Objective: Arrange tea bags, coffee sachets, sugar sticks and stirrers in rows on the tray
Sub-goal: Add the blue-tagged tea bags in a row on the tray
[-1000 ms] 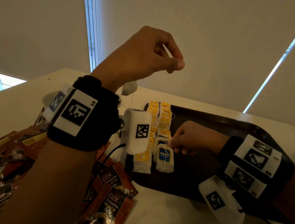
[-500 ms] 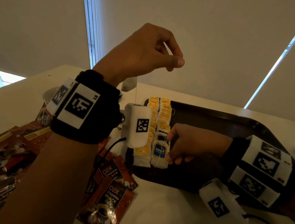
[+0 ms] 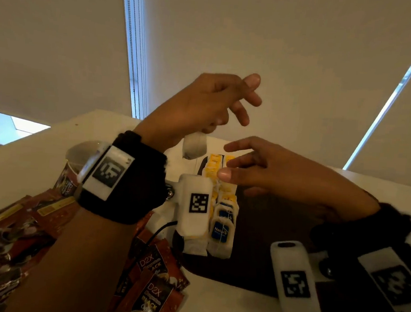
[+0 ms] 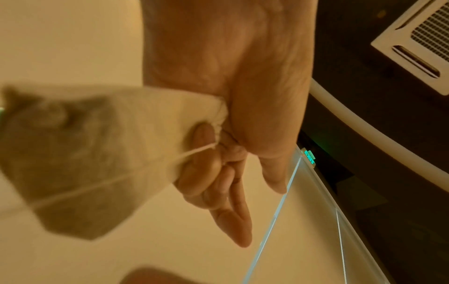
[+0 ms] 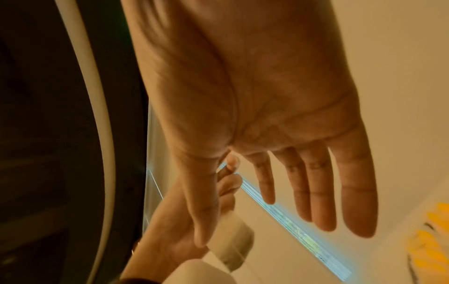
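My left hand is raised above the tray's far left end. It pinches the top of a white tea bag, which hangs just under the palm; index and middle fingers stick out. The left wrist view shows the tea bag and its string caught between thumb and curled fingers. My right hand hovers over the dark tray, fingers straight and spread, holding nothing, close to the right of the bag. Two rows of tea bags with yellow tags and a blue-labelled one lie along the tray's left side.
Brown coffee sachets lie in a loose heap on the white table left of the tray, with more sachets further left. A paper cup stands behind my left wrist. The tray's right part is bare.
My right hand lifted off the tea bags on the tray, opened and rose toward the left hand. The left hand now holds the bag itself close under the palm instead of dangling it.
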Motion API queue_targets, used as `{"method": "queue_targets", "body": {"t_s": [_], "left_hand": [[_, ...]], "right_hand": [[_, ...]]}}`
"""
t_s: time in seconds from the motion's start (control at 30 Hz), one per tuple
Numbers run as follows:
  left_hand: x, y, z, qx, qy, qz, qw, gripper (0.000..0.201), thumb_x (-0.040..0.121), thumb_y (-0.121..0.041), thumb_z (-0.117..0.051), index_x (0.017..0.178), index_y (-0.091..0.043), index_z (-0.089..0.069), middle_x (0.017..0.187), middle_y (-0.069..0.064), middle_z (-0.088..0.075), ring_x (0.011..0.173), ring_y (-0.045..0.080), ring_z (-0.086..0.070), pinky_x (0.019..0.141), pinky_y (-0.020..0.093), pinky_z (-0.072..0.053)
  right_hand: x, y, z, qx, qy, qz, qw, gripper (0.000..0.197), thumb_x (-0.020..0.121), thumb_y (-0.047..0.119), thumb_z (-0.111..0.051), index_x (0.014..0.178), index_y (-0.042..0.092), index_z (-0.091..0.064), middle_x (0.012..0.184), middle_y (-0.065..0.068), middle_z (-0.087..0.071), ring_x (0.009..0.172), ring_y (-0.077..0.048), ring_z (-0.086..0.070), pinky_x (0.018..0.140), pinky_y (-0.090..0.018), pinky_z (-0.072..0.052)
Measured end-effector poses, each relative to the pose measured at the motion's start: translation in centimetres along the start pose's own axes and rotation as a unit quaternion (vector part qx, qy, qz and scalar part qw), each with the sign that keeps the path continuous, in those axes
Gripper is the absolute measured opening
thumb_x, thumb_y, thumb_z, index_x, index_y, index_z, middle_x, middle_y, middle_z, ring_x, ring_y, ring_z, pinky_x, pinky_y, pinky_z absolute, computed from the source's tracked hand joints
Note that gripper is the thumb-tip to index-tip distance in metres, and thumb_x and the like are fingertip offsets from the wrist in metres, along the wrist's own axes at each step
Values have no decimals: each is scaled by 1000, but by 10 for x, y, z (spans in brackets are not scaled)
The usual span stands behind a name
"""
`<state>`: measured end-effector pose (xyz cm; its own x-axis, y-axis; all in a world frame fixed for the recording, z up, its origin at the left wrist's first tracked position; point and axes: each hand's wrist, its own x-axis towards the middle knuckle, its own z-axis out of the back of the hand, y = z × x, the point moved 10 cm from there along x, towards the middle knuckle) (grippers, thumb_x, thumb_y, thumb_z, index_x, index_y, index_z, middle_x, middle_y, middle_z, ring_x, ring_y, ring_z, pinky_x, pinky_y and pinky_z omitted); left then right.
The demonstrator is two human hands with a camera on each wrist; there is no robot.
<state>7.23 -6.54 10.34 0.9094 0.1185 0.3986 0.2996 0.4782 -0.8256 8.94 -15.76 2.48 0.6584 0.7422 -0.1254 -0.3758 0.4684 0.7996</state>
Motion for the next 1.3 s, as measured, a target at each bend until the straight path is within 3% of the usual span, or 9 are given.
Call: {"method": "queue_targets", "body": {"t_s": [0.1,0.3,0.47,0.6,0.7,0.77,0.93,1.13,1.3], "left_hand": [[3,4,-7,-51,8,26,998,45,98,-51,-34,105,-21,-67,79,2,-68,53,5,-42,43,14,-33],[9,8,-28,-115,43,23,992,51,89,-60,-34,105,-23,-65,84,-1,-64,60,5,-43,50,18,-37],[13,15,-31,-98,35,19,994,38,82,-51,-45,110,-30,-60,104,-7,-64,86,6,-55,80,29,-49],[12,23,-32,14,50,17,999,53,74,-48,-59,124,-33,-52,116,-5,-61,104,6,-61,91,33,-53],[6,19,-47,45,123,10,991,54,75,-43,-63,125,-27,-55,115,-8,-65,103,4,-63,90,27,-53],[6,15,-49,48,123,-5,991,46,79,-38,-70,120,-19,-61,112,-4,-68,101,9,-65,91,29,-53],[11,16,-30,24,27,-4,999,16,89,-19,-59,99,-10,-68,94,7,-71,90,20,-69,84,42,-56],[13,29,-6,-85,-68,40,993,15,96,-19,-51,105,-10,-60,105,14,-65,87,25,-70,68,37,-61],[12,35,5,-86,-96,52,990,18,93,-20,-56,107,-9,-60,99,9,-65,79,19,-69,58,29,-58]], "right_hand": [[3,7,-7,40,-7,29,999,80,55,57,-69,129,37,-44,122,7,-56,106,-8,-58,89,-31,-52],[14,4,-1,97,-43,63,992,27,86,35,-62,110,25,-62,105,4,-69,97,-8,-65,89,-32,-53],[7,-10,28,180,-53,51,981,19,90,25,-57,99,11,-67,94,-4,-73,87,-14,-70,80,-29,-55],[3,-19,51,232,-87,38,968,22,92,24,-54,100,8,-66,86,-5,-73,69,-12,-68,70,-26,-57],[2,-20,53,249,-81,34,964,19,95,22,-52,100,8,-64,78,-6,-68,61,-13,-64,64,-28,-57],[2,-19,49,257,-67,35,964,17,94,21,-53,97,9,-64,75,-4,-67,57,-13,-60,61,-27,-56],[2,-18,49,199,-64,45,977,26,92,32,-54,98,9,-65,73,-1,-67,54,-10,-49,53,-20,-50],[-1,-25,45,78,-6,40,996,9,85,25,-62,88,19,-68,75,6,-70,73,-6,-64,76,-24,-49],[-3,-26,46,108,13,38,993,17,87,22,-58,96,12,-68,73,1,-68,64,-9,-62,66,-23,-52]]}}
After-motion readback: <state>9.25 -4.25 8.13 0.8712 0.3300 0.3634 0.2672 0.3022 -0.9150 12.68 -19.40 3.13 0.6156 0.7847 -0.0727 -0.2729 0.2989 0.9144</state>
